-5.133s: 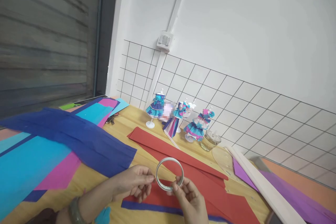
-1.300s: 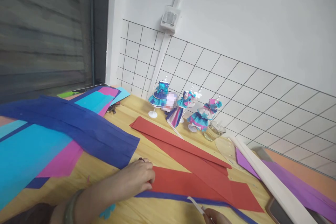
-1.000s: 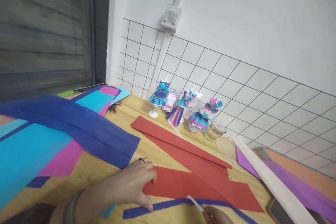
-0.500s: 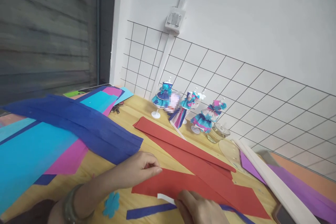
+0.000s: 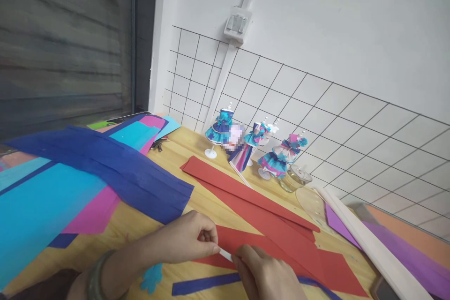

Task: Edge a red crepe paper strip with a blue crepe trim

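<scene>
Between my two hands a narrow white paper strip point(image 5: 225, 254) is stretched. My left hand point(image 5: 191, 239), with a bangle on the wrist, pinches one end between thumb and curled fingers. The other end is held by my right hand point(image 5: 263, 272), its fingers closed and partly hiding the strip. Red paper sheets point(image 5: 270, 225) lie flat behind and under the hands. In front, a dark blue paper strip point(image 5: 204, 283) runs across the table and passes behind my right hand. A turquoise paper flower point(image 5: 152, 277) lies below my left forearm.
Blue paper point(image 5: 140, 178) and turquoise paper point(image 5: 63, 201) spread over the left side. Small dress forms in paper dresses point(image 5: 221, 129) stand along the wall beside a glass jar point(image 5: 295, 178). A cream paper roll point(image 5: 372, 239) and purple paper point(image 5: 404, 253) lie to the right.
My left hand has moved right and slightly down and has taken hold of the white strip's free end. My right hand keeps its grip. The view has shifted slightly.
</scene>
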A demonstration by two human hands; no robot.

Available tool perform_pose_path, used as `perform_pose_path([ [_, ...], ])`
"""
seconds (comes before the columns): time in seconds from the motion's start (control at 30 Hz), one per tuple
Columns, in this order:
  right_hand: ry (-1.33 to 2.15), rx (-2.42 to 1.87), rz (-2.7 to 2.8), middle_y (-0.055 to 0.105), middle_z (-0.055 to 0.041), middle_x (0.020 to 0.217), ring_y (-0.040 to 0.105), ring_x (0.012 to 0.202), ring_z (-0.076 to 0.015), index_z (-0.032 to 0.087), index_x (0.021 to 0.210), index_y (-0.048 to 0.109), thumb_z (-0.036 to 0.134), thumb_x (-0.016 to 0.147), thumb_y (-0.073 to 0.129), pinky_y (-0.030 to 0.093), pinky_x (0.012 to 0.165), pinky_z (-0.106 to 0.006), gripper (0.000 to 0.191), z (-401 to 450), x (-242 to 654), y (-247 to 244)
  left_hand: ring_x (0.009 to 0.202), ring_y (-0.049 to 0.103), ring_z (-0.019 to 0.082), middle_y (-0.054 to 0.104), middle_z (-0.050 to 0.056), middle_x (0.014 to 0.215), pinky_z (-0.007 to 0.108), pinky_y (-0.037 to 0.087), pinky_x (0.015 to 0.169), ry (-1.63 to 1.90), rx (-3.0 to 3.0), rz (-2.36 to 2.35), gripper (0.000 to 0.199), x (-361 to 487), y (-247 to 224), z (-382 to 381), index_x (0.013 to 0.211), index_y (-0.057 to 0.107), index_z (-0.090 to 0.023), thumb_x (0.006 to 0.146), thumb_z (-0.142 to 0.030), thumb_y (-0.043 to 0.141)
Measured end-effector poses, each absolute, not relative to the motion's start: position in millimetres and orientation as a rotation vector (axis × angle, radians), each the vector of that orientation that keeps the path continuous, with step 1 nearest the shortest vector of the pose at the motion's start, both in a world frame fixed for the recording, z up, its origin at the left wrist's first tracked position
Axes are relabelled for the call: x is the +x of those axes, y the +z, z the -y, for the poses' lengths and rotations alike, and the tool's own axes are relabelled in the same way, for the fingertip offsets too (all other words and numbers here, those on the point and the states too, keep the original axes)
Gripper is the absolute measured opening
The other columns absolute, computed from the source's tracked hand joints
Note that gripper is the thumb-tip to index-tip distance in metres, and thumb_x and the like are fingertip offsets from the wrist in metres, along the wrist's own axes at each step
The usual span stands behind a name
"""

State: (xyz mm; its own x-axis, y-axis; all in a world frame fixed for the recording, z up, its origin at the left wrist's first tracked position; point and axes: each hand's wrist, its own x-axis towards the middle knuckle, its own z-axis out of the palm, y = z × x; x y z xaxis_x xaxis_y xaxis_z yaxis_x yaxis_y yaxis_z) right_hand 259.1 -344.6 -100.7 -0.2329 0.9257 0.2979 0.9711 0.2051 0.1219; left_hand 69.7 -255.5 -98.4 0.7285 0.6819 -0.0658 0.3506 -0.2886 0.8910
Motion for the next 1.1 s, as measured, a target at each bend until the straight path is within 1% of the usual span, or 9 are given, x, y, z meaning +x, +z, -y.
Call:
perform_pose_path([
  [0.13, -0.389, -1.848, 2.316, 0.061, 0.0049, 0.056, 0.060, 0.041, -0.0173, 0.029, 0.069, 0.053, 0.046, 0.094, 0.006, 0.031, 0.036, -0.028, 0.055, 344, 258, -98, 0.057, 0.051, 0.011, 0.061, -0.003, 0.063, 0.019, 0.033, 0.048, 0.399, 1.756, -0.827, 0.023, 70, -106, 251, 0.078, 0.068, -0.017, 0.071, -0.036, 0.057],
  [0.27, -0.368, -1.845, 2.317, 0.061, 0.0050, 0.057, 0.059, 0.041, -0.0176, 0.029, 0.069, 0.052, 0.046, 0.094, 0.006, 0.031, 0.037, -0.029, 0.055, 344, 258, -96, 0.062, 0.056, 0.013, 0.065, 0.001, 0.067, 0.022, 0.040, 0.057, 0.451, 1.512, -0.798, 0.031, 72, -109, 246, 0.088, 0.063, -0.013, 0.067, -0.036, 0.063],
  [0.33, -0.358, -1.851, 2.302, 0.062, 0.0051, 0.058, 0.059, 0.041, -0.0175, 0.029, 0.070, 0.052, 0.046, 0.094, 0.005, 0.031, 0.037, -0.029, 0.056, 343, 258, -96, 0.062, 0.056, 0.013, 0.065, 0.001, 0.065, 0.023, 0.041, 0.059, 0.452, 1.479, -0.786, 0.029, 71, -107, 246, 0.085, 0.063, -0.013, 0.067, -0.036, 0.063],
  [0.5, -0.336, -1.890, 2.272, 0.062, 0.0047, 0.059, 0.060, 0.043, -0.0174, 0.029, 0.070, 0.053, 0.047, 0.093, 0.003, 0.033, 0.038, -0.027, 0.057, 343, 257, -97, 0.056, 0.048, 0.010, 0.058, -0.002, 0.062, 0.020, 0.035, 0.051, 0.390, 1.614, -0.773, 0.024, 68, -106, 248, 0.073, 0.065, -0.015, 0.070, -0.038, 0.061],
  [0.63, -0.326, -1.913, 2.279, 0.063, 0.0045, 0.059, 0.059, 0.042, -0.0177, 0.029, 0.070, 0.053, 0.048, 0.093, 0.004, 0.034, 0.038, -0.027, 0.057, 342, 256, -97, 0.053, 0.042, 0.009, 0.050, -0.005, 0.058, 0.019, 0.029, 0.047, 0.373, 1.666, -0.785, 0.019, 66, -107, 249, 0.071, 0.063, -0.015, 0.071, -0.034, 0.058],
  [0.9, -0.213, -1.916, 2.246, 0.064, 0.0023, 0.061, 0.064, 0.048, -0.0181, 0.029, 0.073, 0.059, 0.047, 0.093, 0.005, 0.039, 0.041, -0.027, 0.060, 341, 256, -99, 0.051, 0.039, 0.009, 0.048, -0.005, 0.057, 0.020, 0.028, 0.045, 0.299, 1.684, -0.792, 0.015, 63, -104, 248, 0.069, 0.058, -0.016, 0.071, -0.030, 0.053],
  [1.0, -0.191, -1.896, 2.206, 0.068, -0.0002, 0.065, 0.065, 0.051, -0.0188, 0.028, 0.092, 0.062, 0.050, 0.092, 0.005, 0.042, 0.042, -0.026, 0.061, 343, 256, -103, 0.051, 0.037, 0.009, 0.046, -0.006, 0.056, 0.020, 0.027, 0.046, 0.308, 1.734, -0.834, 0.013, 60, -105, 246, 0.066, 0.055, -0.017, 0.070, -0.029, 0.052],
  [1.07, -0.186, -1.885, 2.152, 0.070, -0.0019, 0.068, 0.066, 0.052, -0.0192, 0.024, 0.108, 0.058, 0.055, 0.090, 0.006, 0.045, 0.043, -0.026, 0.063, 345, 257, -105, 0.051, 0.036, 0.009, 0.044, -0.006, 0.055, 0.020, 0.026, 0.046, 0.279, 1.772, -0.843, 0.013, 57, -103, 244, 0.063, 0.053, -0.017, 0.069, -0.029, 0.052],
  [1.1, -0.175, -1.879, 2.118, 0.071, -0.0021, 0.069, 0.066, 0.052, -0.0189, 0.023, 0.110, 0.056, 0.058, 0.089, 0.008, 0.046, 0.043, -0.026, 0.063, 346, 258, -104, 0.051, 0.036, 0.009, 0.044, -0.006, 0.054, 0.020, 0.026, 0.045, 0.248, 1.789, -0.845, 0.013, 54, -102, 243, 0.062, 0.052, -0.017, 0.068, -0.028, 0.052],
])
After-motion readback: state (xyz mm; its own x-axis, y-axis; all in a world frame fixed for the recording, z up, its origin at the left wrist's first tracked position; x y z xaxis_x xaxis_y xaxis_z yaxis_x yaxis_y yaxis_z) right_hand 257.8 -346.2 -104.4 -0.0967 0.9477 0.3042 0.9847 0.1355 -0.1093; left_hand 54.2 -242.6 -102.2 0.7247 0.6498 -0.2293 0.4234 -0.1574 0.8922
